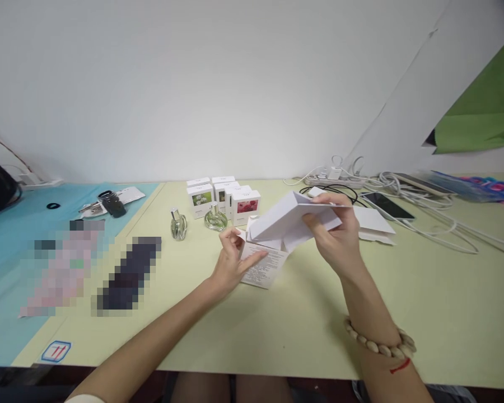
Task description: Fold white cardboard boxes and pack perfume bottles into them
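Observation:
My left hand (235, 257) is closed on a small white carton (264, 267) with printed text on its near side and its top flaps open. A folded white cardboard insert (283, 218) slants out of the carton's top, and my right hand (336, 235) pinches its upper right end. How deep the insert sits in the carton is hidden. Two glass perfume bottles stand beyond my left hand: an upright one (178, 225) to the left and a rounder one (215, 218) nearer the carton.
Several white boxes with flower pictures (246, 207) stand behind the bottles. A folded white card (373, 224), a phone (388, 206) and tangled white cables (439, 224) lie to the right. Leftward are a dark jar (114, 204) and a blurred dark item (130, 274).

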The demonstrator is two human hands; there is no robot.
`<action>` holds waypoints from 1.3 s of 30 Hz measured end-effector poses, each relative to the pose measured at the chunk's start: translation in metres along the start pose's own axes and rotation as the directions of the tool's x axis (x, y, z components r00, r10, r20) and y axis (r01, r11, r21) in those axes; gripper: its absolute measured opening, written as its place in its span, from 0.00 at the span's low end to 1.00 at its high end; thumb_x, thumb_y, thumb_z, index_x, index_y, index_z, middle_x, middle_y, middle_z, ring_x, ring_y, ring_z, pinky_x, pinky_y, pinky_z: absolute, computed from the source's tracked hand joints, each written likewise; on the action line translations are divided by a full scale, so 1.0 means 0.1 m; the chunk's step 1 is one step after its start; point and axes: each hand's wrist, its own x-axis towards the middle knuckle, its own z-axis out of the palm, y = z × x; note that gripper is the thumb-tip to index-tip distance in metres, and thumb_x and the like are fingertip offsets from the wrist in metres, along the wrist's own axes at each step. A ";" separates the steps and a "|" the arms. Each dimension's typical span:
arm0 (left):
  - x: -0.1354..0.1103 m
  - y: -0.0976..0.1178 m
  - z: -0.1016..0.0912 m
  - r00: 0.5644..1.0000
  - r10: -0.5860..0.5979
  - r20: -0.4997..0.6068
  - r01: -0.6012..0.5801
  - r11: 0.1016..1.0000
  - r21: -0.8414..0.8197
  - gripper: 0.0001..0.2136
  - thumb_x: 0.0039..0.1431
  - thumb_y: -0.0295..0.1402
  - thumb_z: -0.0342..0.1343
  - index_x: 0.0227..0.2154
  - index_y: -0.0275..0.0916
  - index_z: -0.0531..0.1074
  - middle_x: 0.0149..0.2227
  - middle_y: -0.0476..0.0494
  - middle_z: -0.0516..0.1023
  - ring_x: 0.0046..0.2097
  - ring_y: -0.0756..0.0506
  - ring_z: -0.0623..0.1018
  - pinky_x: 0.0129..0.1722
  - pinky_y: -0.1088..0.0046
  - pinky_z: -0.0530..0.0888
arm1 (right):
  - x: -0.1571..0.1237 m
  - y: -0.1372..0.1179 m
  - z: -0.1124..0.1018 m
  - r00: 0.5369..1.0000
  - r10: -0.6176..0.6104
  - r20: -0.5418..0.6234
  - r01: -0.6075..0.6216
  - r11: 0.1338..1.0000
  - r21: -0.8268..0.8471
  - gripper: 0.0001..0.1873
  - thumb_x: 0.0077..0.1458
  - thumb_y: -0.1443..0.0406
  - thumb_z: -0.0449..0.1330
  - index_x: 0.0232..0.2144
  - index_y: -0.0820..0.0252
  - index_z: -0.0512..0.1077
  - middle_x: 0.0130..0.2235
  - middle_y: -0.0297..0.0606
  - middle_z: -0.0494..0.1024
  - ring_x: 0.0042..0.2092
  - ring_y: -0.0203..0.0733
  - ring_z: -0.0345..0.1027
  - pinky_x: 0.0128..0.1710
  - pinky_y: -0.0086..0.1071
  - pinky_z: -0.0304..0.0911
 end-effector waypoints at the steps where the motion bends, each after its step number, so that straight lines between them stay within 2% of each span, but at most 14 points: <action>1: -0.01 0.00 0.00 1.000 0.011 -0.023 -0.010 1.000 0.028 0.23 0.53 0.42 0.56 0.41 0.44 0.46 0.40 0.45 0.65 0.40 0.49 0.71 0.34 0.74 0.70 | 0.01 -0.04 -0.01 0.998 -0.053 0.022 0.054 0.997 -0.053 0.09 0.50 0.65 0.60 0.36 0.52 0.68 0.36 0.33 0.70 0.36 0.37 0.65 0.32 0.29 0.62; 3: -0.02 -0.01 0.01 0.997 0.047 -0.063 -0.041 0.994 0.100 0.23 0.53 0.41 0.56 0.41 0.45 0.46 0.40 0.46 0.63 0.39 0.50 0.70 0.32 0.75 0.69 | 0.02 -0.10 -0.02 0.990 -0.111 0.084 0.120 0.986 -0.114 0.09 0.51 0.66 0.59 0.38 0.53 0.68 0.38 0.35 0.71 0.40 0.39 0.65 0.36 0.32 0.63; 6: -0.04 -0.03 0.02 0.987 0.136 -0.090 -0.117 0.974 0.194 0.22 0.54 0.38 0.56 0.42 0.44 0.47 0.39 0.47 0.61 0.36 0.52 0.69 0.31 0.77 0.66 | 0.01 -0.14 -0.01 0.982 -0.093 0.164 0.116 0.984 -0.138 0.12 0.53 0.65 0.57 0.42 0.52 0.66 0.42 0.35 0.70 0.44 0.40 0.65 0.40 0.34 0.63; 9: -0.04 -0.07 0.01 0.966 0.245 -0.080 -0.216 0.939 0.267 0.22 0.54 0.37 0.57 0.44 0.45 0.48 0.37 0.50 0.60 0.32 0.53 0.65 0.29 0.78 0.64 | 0.00 -0.17 0.00 0.982 -0.082 0.171 0.109 0.982 -0.153 0.15 0.53 0.65 0.57 0.44 0.51 0.65 0.45 0.36 0.69 0.45 0.40 0.64 0.40 0.34 0.63; 13: -0.01 -0.11 -0.02 0.927 0.372 -0.047 -0.337 0.881 0.331 0.25 0.54 0.35 0.57 0.48 0.45 0.47 0.37 0.49 0.60 0.32 0.53 0.63 0.29 0.78 0.63 | 0.00 -0.22 0.00 0.977 -0.052 0.206 0.086 0.984 -0.159 0.19 0.53 0.66 0.56 0.48 0.49 0.64 0.47 0.37 0.68 0.40 0.39 0.65 0.33 0.31 0.63; 18: 0.02 -0.14 -0.02 0.908 0.416 -0.041 -0.376 0.856 0.355 0.28 0.53 0.32 0.57 0.51 0.46 0.46 0.38 0.48 0.61 0.34 0.52 0.65 0.30 0.78 0.65 | 0.00 -0.26 0.00 0.980 -0.032 0.195 0.078 0.970 -0.231 0.24 0.53 0.67 0.56 0.53 0.48 0.61 0.49 0.37 0.67 0.42 0.40 0.65 0.36 0.32 0.64; 22: 0.01 -0.14 -0.02 0.931 0.362 -0.043 -0.322 0.872 0.368 0.29 0.54 0.33 0.56 0.53 0.49 0.45 0.45 0.43 0.61 0.43 0.48 0.68 0.34 0.74 0.69 | -0.02 -0.27 0.05 0.973 -0.013 0.231 0.050 0.986 -0.157 0.23 0.56 0.66 0.54 0.54 0.50 0.59 0.52 0.38 0.65 0.48 0.41 0.63 0.41 0.32 0.64; 25: -0.01 -0.12 -0.03 0.968 0.248 -0.039 -0.227 0.933 0.281 0.29 0.58 0.35 0.52 0.57 0.49 0.41 0.51 0.39 0.60 0.47 0.47 0.69 0.38 0.70 0.71 | -0.06 -0.27 0.11 0.944 0.031 0.327 0.010 0.992 -0.123 0.20 0.58 0.64 0.50 0.54 0.51 0.59 0.53 0.38 0.65 0.51 0.41 0.62 0.41 0.30 0.65; 28: -0.01 -0.06 -0.04 0.985 0.165 -0.043 -0.156 0.972 0.175 0.28 0.61 0.36 0.47 0.58 0.49 0.38 0.54 0.37 0.60 0.49 0.46 0.69 0.42 0.68 0.71 | -0.10 -0.26 0.16 0.923 0.077 0.377 -0.021 0.989 -0.148 0.20 0.59 0.62 0.50 0.54 0.51 0.58 0.55 0.39 0.64 0.51 0.42 0.62 0.41 0.31 0.65; 33: 0.04 0.08 -0.06 0.994 0.101 -0.047 -0.098 0.993 0.064 0.25 0.63 0.36 0.43 0.59 0.49 0.40 0.56 0.38 0.61 0.53 0.46 0.67 0.49 0.66 0.68 | -0.13 -0.27 0.18 0.963 0.031 0.268 -0.006 0.996 -0.093 0.29 0.56 0.60 0.54 0.58 0.49 0.50 0.53 0.40 0.66 0.49 0.41 0.65 0.41 0.34 0.67; 36: 0.07 0.15 -0.07 0.995 0.084 -0.056 -0.084 0.996 0.007 0.23 0.64 0.37 0.41 0.59 0.47 0.42 0.57 0.39 0.60 0.56 0.45 0.64 0.52 0.65 0.65 | -0.11 -0.28 0.15 0.976 0.008 0.218 0.003 0.999 -0.047 0.22 0.56 0.62 0.54 0.53 0.47 0.59 0.50 0.37 0.69 0.47 0.40 0.66 0.37 0.32 0.69; 39: 0.09 0.19 -0.09 0.995 0.018 -0.096 -0.021 1.000 -0.023 0.19 0.64 0.40 0.38 0.57 0.45 0.48 0.56 0.39 0.61 0.57 0.45 0.62 0.52 0.66 0.65 | -0.09 -0.27 0.13 0.970 0.065 0.236 -0.054 0.997 -0.053 0.20 0.52 0.61 0.59 0.49 0.48 0.65 0.46 0.36 0.72 0.44 0.39 0.69 0.31 0.28 0.70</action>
